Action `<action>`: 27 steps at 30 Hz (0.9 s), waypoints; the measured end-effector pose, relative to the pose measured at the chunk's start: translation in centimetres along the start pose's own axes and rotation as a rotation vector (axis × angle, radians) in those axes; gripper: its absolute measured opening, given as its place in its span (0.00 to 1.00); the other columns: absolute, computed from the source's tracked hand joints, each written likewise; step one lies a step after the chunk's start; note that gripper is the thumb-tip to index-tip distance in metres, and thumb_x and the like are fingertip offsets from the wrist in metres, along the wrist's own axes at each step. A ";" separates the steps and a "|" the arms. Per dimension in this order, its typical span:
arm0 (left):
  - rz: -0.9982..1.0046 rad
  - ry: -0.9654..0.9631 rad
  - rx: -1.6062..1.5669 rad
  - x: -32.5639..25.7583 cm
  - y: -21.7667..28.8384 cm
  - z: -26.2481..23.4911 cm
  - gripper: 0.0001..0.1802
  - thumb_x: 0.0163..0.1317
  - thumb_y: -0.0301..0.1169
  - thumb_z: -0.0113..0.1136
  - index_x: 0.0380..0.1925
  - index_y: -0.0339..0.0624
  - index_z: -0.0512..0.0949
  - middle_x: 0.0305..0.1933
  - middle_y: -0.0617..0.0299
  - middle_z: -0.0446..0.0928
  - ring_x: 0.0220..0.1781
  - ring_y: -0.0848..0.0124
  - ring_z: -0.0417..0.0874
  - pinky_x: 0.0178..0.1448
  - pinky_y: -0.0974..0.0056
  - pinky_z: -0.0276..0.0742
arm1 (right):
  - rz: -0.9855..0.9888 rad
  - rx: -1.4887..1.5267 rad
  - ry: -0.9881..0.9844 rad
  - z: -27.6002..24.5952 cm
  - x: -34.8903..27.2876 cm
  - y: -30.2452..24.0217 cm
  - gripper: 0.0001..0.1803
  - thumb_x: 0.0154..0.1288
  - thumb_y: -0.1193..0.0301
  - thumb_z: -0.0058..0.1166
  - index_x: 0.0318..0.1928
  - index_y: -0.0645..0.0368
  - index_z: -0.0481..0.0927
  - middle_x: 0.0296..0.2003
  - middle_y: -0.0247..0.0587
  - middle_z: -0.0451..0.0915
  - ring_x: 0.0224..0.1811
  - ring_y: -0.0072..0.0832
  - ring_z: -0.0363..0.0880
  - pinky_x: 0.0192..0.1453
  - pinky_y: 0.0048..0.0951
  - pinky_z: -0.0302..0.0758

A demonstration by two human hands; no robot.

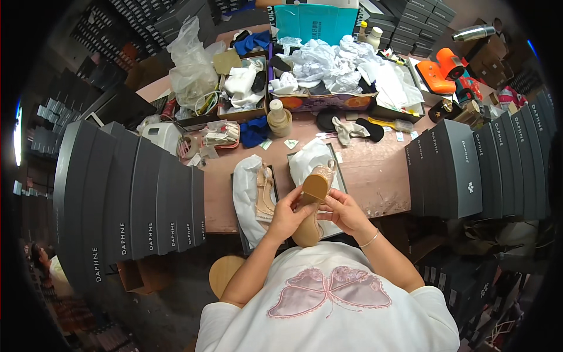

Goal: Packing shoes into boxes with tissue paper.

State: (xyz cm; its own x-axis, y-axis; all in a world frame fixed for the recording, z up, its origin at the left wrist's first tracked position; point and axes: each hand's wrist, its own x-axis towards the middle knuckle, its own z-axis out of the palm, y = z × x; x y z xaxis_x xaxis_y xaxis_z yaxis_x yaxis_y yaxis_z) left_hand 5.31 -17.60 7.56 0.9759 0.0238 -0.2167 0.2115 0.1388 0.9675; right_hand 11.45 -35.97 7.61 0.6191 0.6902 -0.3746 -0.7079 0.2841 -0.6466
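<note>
While the left hand (289, 216) is half curled round one side of a tan sandal (315, 187), the right hand (348, 215) pinches the other side, sole up, over the table (376, 176)'s near edge. Just left, another sandal (264, 196) lies on white paper (246, 202) in a dark box (275, 185). Way back there's a carton (352, 103) piled high with crumpled white wrapping (322, 63).
</note>
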 end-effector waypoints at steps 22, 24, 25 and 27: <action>0.493 0.018 0.674 -2.6 5.1 -3.4 0.20 0.52 0.17 0.62 0.48 0.36 0.79 0.46 0.59 0.79 0.46 0.65 0.79 0.51 0.64 0.75 | -0.065 0.273 -0.097 -2.5 -1.6 -3.7 0.31 0.69 0.71 0.51 0.69 0.59 0.57 0.58 0.46 0.72 0.60 0.35 0.73 0.65 0.45 0.69; 0.652 -0.011 0.896 -2.3 6.5 -3.5 0.20 0.46 0.17 0.62 0.43 0.39 0.81 0.43 0.59 0.80 0.43 0.57 0.79 0.49 0.59 0.76 | 0.021 -0.040 -0.074 -0.8 -2.1 -4.6 0.34 0.66 0.74 0.52 0.70 0.58 0.55 0.58 0.46 0.72 0.59 0.35 0.73 0.64 0.43 0.71; 0.673 -0.032 0.913 -2.2 6.4 -3.4 0.20 0.46 0.17 0.62 0.43 0.39 0.81 0.43 0.59 0.80 0.42 0.58 0.78 0.49 0.59 0.75 | 0.062 -0.194 -0.059 0.2 -2.3 -4.8 0.36 0.64 0.75 0.52 0.71 0.57 0.54 0.58 0.46 0.72 0.59 0.34 0.73 0.63 0.42 0.72; 0.717 -0.075 0.948 -2.1 5.7 -3.2 0.21 0.45 0.17 0.62 0.43 0.39 0.81 0.43 0.59 0.80 0.42 0.59 0.78 0.49 0.58 0.75 | -0.058 -0.370 -0.190 0.2 -1.8 -2.1 0.40 0.58 0.78 0.57 0.70 0.58 0.56 0.56 0.43 0.72 0.57 0.29 0.73 0.57 0.34 0.78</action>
State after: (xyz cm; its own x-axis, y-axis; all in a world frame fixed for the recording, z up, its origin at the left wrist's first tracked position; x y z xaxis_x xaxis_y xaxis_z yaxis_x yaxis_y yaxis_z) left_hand 4.33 -13.69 13.06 0.8815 -0.2653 0.3907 -0.4598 -0.6707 0.5820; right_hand 11.77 -37.66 9.78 0.5561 0.8004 -0.2239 -0.4824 0.0915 -0.8712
